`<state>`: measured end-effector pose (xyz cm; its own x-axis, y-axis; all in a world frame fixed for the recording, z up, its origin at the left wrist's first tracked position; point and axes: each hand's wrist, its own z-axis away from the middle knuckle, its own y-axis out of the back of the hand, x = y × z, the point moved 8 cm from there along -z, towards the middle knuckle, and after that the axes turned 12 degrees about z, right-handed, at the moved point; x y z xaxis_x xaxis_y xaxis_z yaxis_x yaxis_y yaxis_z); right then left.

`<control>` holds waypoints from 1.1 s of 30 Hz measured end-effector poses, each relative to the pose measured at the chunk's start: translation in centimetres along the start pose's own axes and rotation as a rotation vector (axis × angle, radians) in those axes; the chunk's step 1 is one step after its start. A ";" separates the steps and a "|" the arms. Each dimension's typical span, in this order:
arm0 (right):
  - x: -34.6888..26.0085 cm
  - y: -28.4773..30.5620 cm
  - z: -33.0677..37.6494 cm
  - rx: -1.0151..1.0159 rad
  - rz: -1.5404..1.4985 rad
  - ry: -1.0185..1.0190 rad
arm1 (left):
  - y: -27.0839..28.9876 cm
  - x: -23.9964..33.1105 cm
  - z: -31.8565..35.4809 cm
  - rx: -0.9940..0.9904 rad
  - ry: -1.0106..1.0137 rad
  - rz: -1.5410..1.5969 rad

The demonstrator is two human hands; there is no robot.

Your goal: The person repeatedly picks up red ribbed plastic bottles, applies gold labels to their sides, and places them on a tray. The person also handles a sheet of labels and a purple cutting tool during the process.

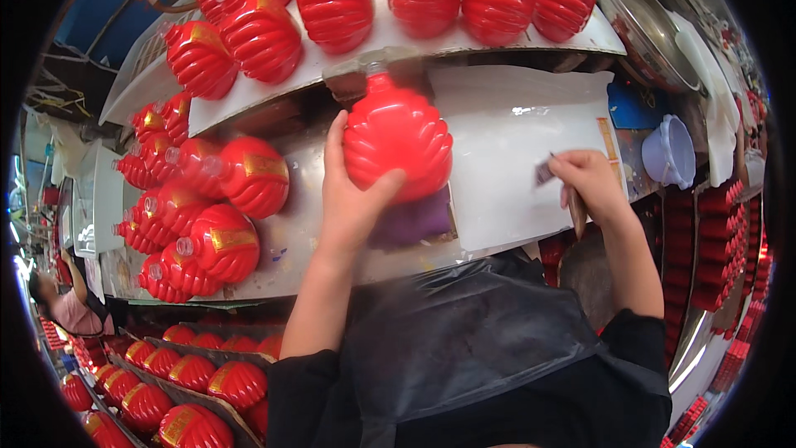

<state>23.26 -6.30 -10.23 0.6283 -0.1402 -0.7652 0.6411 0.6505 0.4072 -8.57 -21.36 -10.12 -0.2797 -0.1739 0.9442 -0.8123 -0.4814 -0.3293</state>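
The worker's left hand (352,195) curves around the side of a glossy red ribbed bottle (400,145), thumb across its smooth round face; the neck points to the far side. The bottle is over the middle of the grey worktable (290,261), beside a purple patch (414,217); whether its base touches down cannot be told. The right hand (590,182) is pinched closed on a small dark piece (544,171), too blurred to identify, above a white sheet (531,129) covering the table's right part.

Gold-labelled red bottles (224,242) crowd the table's left end, and more red bottles (336,2) line a raised white shelf (572,44) behind. A lavender pail (668,153) and a round metal basin (659,29) stand at right. Lower left, racks (220,417) hold further bottles; at the far left edge is a person in pink (80,311).
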 end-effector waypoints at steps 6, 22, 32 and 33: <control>-16.8 -5.2 0.0 0.020 0.216 0.619 | 0.1 0.3 -0.4 -0.020 0.033 0.052; -16.3 -17.0 6.8 0.501 1.428 1.439 | -0.3 2.7 -5.0 -0.040 -0.130 -0.315; -19.3 -11.8 -0.8 0.388 0.669 1.071 | -2.0 5.2 -1.7 -0.177 -0.581 -0.902; -19.2 -12.0 -1.2 0.357 0.648 1.050 | -2.1 5.0 -1.7 -0.183 -0.559 -0.925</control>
<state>3.01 -10.50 -1.01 0.3263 0.8835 -0.3359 0.5348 0.1205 0.8364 -9.13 -19.78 -4.66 0.7112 -0.1981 0.6745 -0.6653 -0.4997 0.5547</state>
